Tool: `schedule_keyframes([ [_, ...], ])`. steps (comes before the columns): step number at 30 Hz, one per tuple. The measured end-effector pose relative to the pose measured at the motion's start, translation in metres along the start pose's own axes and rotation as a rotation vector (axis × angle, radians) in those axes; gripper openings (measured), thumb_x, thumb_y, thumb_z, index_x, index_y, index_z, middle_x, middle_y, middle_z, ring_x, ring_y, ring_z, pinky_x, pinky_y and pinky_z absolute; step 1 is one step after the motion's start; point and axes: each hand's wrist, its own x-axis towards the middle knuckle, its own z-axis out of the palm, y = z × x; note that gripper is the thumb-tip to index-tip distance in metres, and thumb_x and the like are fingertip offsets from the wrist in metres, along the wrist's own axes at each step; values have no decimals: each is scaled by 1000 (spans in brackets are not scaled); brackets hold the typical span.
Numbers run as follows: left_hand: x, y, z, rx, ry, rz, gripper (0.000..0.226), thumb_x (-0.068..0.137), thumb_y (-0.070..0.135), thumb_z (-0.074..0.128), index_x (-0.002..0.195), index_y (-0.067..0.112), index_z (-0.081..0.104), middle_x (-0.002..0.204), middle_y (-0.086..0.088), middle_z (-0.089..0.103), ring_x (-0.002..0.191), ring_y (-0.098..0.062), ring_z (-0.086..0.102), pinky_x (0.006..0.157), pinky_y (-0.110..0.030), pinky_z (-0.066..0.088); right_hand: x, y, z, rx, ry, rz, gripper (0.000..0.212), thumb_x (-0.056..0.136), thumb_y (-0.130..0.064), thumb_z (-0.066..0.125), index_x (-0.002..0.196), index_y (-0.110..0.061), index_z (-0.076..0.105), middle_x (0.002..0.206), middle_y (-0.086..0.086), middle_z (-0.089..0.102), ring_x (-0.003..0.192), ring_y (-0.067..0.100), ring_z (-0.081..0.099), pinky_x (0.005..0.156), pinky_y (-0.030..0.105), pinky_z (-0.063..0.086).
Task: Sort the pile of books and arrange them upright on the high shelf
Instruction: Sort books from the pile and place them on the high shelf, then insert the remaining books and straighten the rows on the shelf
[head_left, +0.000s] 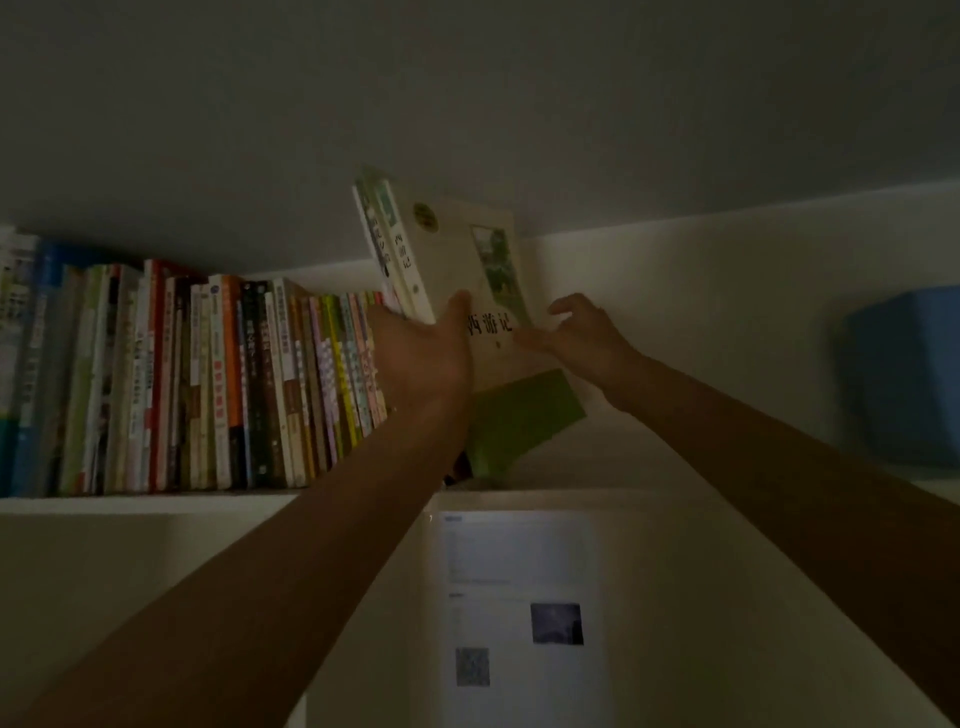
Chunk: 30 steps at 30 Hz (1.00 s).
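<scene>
Two or more cream-and-green paperback books (457, 270) are held tilted at the right end of the row of upright books (208, 384) on the high white shelf (145, 503), their tops leaning toward eleven o'clock. The left hand (426, 358) is pressed against the front cover, thumb spread up over it; whether its fingers are curled round the spines cannot be told. The right hand (576, 332), at three o'clock of the cover, has loosely curled fingers and appears only to touch the cover's edge with a fingertip.

A slip is judged the main risk: the lower green corner hangs past the shelf's front edge at five o'clock, so the tilted books could slide off if the left hand's pressure eases. The leaning row could also fan rightward, since nothing is seen to brace its last book but these hands.

The shelf is filled with books from nine o'clock to its middle; toward three o'clock only a blurred blue box (904, 374) is seen, its contents hidden.
</scene>
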Motion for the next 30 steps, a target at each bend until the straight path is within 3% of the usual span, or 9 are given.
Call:
schedule_keyframes([
  [3,-2,-21,16,200,15,83,61,84,41,63,126,3,40,124,-13,52,109,-28,55,92,-36,48,-6,12,11,69,-209,-31,48,88,-26,64,130,-16,42,93,-8,56,83,9,60,65,18,49],
  [5,4,-29,12,440,-114,138,56,90,48,49,120,1,46,127,-17,44,114,-30,48,95,-35,43,-12,18,17,112,-294,14,51,89,-37,60,134,-24,40,106,-4,59,85,15,63,73,25,53],
  [8,21,-40,-25,676,-236,394,50,94,46,39,112,2,54,133,-18,33,123,-28,36,103,-31,31,-18,23,24,114,-412,33,65,84,-49,59,140,-31,32,128,2,54,100,20,62,78,31,53],
  [11,35,-56,-64,616,-439,588,66,88,51,45,141,14,31,144,-11,21,131,-17,25,105,-37,36,-21,22,35,97,-438,-38,85,78,-46,67,146,-29,20,134,-1,48,115,18,54,84,34,51],
  [14,47,-70,-73,691,-612,750,88,81,69,33,148,19,4,157,-6,4,139,-9,4,113,-34,12,-19,23,53,16,-392,-169,85,71,-38,76,139,-25,28,123,-7,51,117,16,52,93,35,49],
  [20,56,-84,-63,977,-492,733,80,78,73,18,142,36,-13,146,21,-17,143,-16,-9,112,-47,-8,-7,29,71,-164,-337,-328,105,64,-29,84,145,-26,17,135,1,45,115,18,52,96,41,49],
  [25,50,-76,-64,1009,-562,630,75,87,69,23,143,36,-15,147,17,-23,144,-20,-10,112,-48,-9,-21,33,79,-319,-260,-346,97,69,-47,73,146,-28,17,140,6,44,120,23,50,95,46,48],
  [28,35,-67,-62,921,-566,580,71,92,56,32,148,30,-3,157,7,-7,144,-23,-6,114,-45,-5,-45,28,67,-351,-226,-291,73,83,-35,68,143,-18,30,141,7,43,123,21,47,100,30,41],
  [30,14,-61,-66,723,-523,626,64,94,48,40,148,20,19,156,-1,16,143,-24,11,115,-40,6,-65,25,50,-391,-179,-257,61,87,-32,64,139,-12,40,136,8,47,120,20,47,93,24,39],
])
